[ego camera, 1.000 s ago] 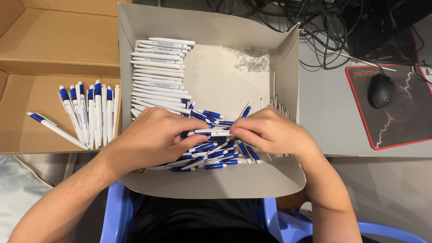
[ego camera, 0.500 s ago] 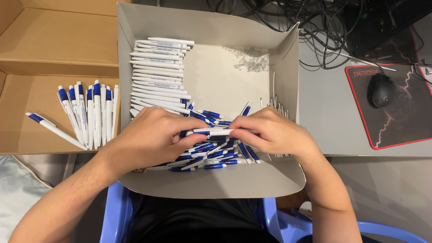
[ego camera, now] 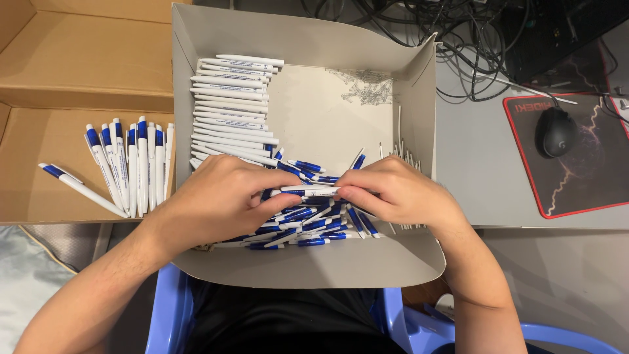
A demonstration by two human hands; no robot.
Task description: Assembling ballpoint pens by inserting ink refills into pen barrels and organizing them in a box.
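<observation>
White and blue, the pen (ego camera: pixel 311 191) I'm working sits pinched between my left hand (ego camera: pixel 219 200) and right hand (ego camera: pixel 396 193), both closed on its ends. Just under the grip lies a loose pen pile (ego camera: pixel 308 226) inside the grey box (ego camera: pixel 314 262).

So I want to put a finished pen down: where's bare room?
Free: grey box floor between stacked barrels and springs; brown box floor left of the pen row. Crowded: loose pens under both hands.
</observation>
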